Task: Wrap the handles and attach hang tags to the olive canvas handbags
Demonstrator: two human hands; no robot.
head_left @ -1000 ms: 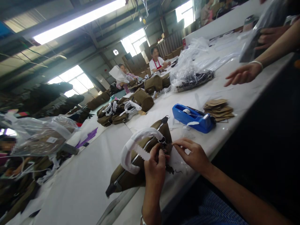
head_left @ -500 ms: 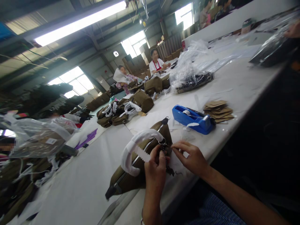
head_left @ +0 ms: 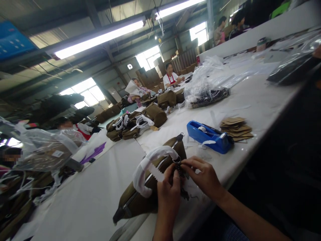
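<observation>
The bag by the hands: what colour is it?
Olive brown; the bag shows best in the head view.

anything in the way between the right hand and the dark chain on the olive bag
Nothing visible: the right hand is right at the dark chain. The left hand pinches the chain alongside, leaving that side open. The blue tape dispenser stands beyond the olive bag, off to the side.
</observation>
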